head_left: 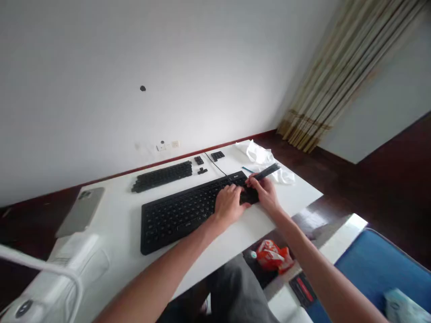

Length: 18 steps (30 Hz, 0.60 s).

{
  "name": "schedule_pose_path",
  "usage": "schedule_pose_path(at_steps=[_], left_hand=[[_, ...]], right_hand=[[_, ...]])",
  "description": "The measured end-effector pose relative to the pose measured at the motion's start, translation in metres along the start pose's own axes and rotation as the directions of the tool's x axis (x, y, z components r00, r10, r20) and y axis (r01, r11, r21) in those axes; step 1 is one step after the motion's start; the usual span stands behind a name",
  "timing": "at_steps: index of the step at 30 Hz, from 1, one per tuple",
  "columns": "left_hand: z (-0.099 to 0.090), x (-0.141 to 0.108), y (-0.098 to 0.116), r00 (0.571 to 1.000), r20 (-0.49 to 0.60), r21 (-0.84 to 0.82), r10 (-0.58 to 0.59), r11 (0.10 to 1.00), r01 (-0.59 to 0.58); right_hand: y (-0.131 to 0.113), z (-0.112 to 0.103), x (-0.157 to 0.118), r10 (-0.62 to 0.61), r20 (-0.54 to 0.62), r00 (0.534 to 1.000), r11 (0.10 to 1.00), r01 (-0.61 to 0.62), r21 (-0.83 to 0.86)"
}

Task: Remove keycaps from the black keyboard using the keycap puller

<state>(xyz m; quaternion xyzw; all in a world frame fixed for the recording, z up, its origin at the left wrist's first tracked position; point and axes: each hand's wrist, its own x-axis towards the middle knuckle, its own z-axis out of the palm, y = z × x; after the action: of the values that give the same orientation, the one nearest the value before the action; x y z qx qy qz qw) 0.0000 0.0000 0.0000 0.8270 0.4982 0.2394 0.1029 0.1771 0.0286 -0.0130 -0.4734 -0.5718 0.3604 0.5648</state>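
Note:
A black keyboard (182, 211) with its keycaps off over much of its surface lies across the white table. My left hand (230, 204) lies on its right part, fingers stretched over the surface and thumb apart. Close beside it, my right hand (264, 190) has its fingers closed around a dark, flat, stick-like tool (269, 170), whose upper end points right, away from the keyboard. The tool's lower end and the exact spot it touches are hidden by my fingers. Behind the keyboard, a block of black keycaps (163, 176) is laid out in rows.
Small keycap groups (217, 155) and a cable (215, 163) lie at the back. Crumpled white plastic (261, 154) and a thin blue stick (248, 170) are at the right. A phone (82, 211) and white power strip (57, 269) sit left; a blue chair (384, 273) stands lower right.

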Motion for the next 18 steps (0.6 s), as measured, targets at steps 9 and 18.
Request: schedule_pose_path(at_steps=[9, 18], left_hand=[[-0.003, 0.001, 0.006, 0.997, 0.077, -0.056, -0.029, 0.998, 0.033], [-0.009, -0.006, 0.011, 0.995, 0.081, 0.095, 0.061, 0.993, -0.069]], right_hand=[[-0.002, -0.001, -0.002, -0.049, 0.047, 0.998, 0.984, 0.056, -0.169], [-0.004, 0.0, -0.003, -0.074, 0.079, 0.994, 0.978, 0.088, -0.19]])
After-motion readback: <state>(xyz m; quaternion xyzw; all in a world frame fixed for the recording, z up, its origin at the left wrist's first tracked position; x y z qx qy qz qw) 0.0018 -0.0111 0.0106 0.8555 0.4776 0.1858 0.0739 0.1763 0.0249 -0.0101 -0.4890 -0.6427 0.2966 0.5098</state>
